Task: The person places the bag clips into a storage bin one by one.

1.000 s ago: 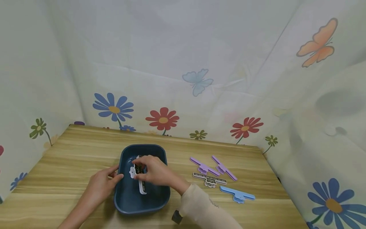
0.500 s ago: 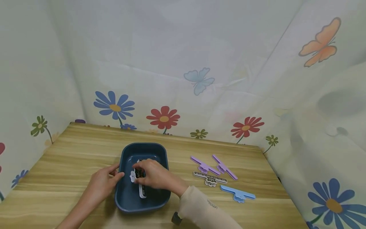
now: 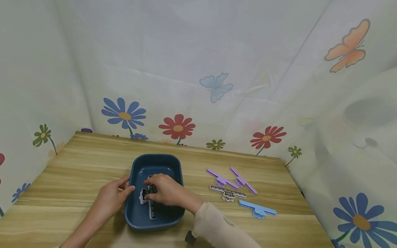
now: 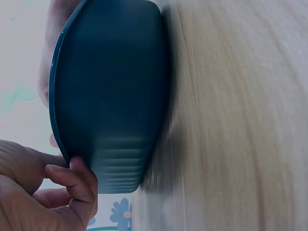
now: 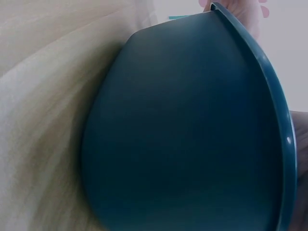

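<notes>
The black-and-white piano-key plastic clip point(image 3: 151, 203) is pinched by the right hand point(image 3: 165, 191) inside the dark blue rectangular plastic tray point(image 3: 164, 162), its long axis running 12 to 6 o'clock; the tray's 9 o'clock rim is gripped by the left hand point(image 3: 113, 196).

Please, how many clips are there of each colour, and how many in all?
Purple clips: 2
Blue clip: 1
Piano-key clips, one on the table, one in the tray under the right hand: 2
Total: 5
</notes>
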Demonstrator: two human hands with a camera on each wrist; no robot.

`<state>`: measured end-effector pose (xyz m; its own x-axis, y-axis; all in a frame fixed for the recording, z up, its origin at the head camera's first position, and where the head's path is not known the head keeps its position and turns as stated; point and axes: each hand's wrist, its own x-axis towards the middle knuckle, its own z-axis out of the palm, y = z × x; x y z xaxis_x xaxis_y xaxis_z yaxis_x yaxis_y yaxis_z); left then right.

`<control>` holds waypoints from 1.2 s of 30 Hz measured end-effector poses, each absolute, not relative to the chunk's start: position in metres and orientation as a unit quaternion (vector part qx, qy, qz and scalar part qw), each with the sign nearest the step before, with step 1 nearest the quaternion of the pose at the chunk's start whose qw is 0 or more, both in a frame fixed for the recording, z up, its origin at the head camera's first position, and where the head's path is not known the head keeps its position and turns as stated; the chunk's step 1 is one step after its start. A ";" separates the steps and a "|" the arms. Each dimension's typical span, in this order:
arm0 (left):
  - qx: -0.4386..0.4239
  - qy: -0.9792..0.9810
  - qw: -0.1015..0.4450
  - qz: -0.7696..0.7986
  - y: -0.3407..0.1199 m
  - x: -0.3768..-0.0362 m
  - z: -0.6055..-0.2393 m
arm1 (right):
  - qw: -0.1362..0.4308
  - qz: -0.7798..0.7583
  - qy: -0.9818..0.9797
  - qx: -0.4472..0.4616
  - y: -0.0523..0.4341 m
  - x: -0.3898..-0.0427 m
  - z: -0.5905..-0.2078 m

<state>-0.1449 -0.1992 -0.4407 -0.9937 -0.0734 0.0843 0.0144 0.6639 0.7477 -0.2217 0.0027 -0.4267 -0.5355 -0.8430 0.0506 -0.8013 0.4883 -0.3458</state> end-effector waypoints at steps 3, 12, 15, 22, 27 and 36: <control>0.016 -0.911 0.052 -0.410 -0.198 -0.146 -0.441 | 0.063 -0.172 0.859 -0.479 0.004 -0.222 -0.427; 0.013 -0.910 0.065 -0.409 -0.198 -0.145 -0.443 | 0.053 -0.186 0.852 -0.486 0.005 -0.221 -0.421; 0.016 -0.912 0.073 -0.403 -0.200 -0.144 -0.444 | 0.053 -0.192 0.852 -0.485 0.004 -0.219 -0.413; 0.031 -0.913 0.063 -0.403 -0.201 -0.143 -0.444 | 0.038 -0.209 0.849 -0.485 0.005 -0.220 -0.391; 0.037 -0.912 0.053 -0.405 -0.202 -0.144 -0.443 | 0.026 -0.225 0.846 -0.483 0.009 -0.223 -0.374; 0.025 -0.909 0.052 -0.413 -0.200 -0.147 -0.441 | 0.019 -0.257 0.837 -0.482 0.017 -0.227 -0.336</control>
<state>-0.1473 -0.1997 -0.4414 -0.9933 -0.0892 0.0739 -0.0031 0.6581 0.7529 -0.2271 0.0166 -0.3357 -0.5350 -0.8166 0.2164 -0.7972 0.4032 -0.4494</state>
